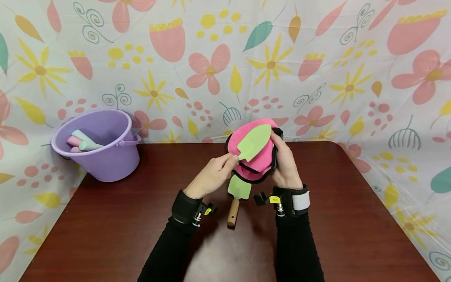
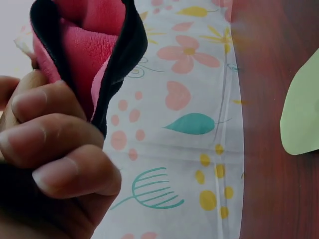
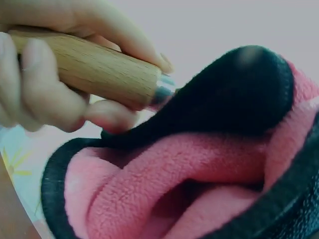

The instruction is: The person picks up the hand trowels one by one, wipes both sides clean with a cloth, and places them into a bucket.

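Observation:
My left hand [image 1: 215,172] grips the wooden handle [image 3: 99,67] of a garden trowel, its fingers curled round it. The trowel's light green, pointed blade [image 1: 256,143] lies against a bunched pink cloth [image 1: 234,141] with black edging. My right hand [image 1: 286,164] holds that cloth from its right side, behind the blade; most of its fingers are hidden by the cloth. Folds of the cloth [image 3: 154,169] fill the lower right wrist view. Below the hands, a second trowel with a green, squarer blade [image 1: 239,187] and wooden handle [image 1: 233,213] lies on the table.
A purple bucket [image 1: 116,160] stands at the table's left back corner, with pink and pale green rolled pieces [image 1: 84,141] inside. The brown table [image 1: 352,219] ends at a flower-printed curtain [image 1: 211,105] behind it.

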A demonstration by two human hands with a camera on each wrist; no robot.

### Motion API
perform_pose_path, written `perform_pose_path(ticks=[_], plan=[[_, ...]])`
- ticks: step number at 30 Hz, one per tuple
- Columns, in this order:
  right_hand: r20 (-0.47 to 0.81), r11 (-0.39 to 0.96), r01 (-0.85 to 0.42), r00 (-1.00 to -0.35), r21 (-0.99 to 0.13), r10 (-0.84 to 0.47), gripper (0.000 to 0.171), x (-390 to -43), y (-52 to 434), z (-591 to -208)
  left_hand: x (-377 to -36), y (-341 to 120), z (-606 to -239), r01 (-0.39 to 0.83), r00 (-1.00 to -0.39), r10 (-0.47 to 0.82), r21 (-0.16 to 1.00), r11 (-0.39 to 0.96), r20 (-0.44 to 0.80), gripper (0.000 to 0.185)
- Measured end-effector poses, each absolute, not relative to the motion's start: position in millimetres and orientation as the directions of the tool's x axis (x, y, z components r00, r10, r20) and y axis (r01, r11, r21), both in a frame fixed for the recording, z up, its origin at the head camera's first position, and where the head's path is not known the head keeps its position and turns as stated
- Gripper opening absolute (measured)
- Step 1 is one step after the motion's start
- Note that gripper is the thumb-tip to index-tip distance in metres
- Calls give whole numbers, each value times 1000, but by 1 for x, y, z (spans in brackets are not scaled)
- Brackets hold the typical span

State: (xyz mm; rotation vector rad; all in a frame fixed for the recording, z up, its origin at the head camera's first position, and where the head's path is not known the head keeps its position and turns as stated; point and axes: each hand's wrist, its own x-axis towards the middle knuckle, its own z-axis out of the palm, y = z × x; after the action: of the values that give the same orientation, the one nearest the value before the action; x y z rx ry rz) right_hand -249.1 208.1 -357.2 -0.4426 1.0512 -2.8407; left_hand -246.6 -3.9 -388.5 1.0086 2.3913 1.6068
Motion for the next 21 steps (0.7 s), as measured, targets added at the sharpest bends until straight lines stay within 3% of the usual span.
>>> perform_pose_path(ticks=[5, 12, 21], plan=[[257, -836, -62, -961, -546, -97, 26, -250, 214, -356, -248, -6, -390, 435, -764, 610, 866, 246, 210, 46], [300, -873, -108, -953, -476, -46, 17, -248, 220, -352, -252, -12, -393, 455, -796, 572, 818, 352, 197, 41], [313, -858, -99, -947, -505, -75, 21, -247, 215, -350, -257, -19, -395, 456, -854, 456, 786, 418, 252, 40]])
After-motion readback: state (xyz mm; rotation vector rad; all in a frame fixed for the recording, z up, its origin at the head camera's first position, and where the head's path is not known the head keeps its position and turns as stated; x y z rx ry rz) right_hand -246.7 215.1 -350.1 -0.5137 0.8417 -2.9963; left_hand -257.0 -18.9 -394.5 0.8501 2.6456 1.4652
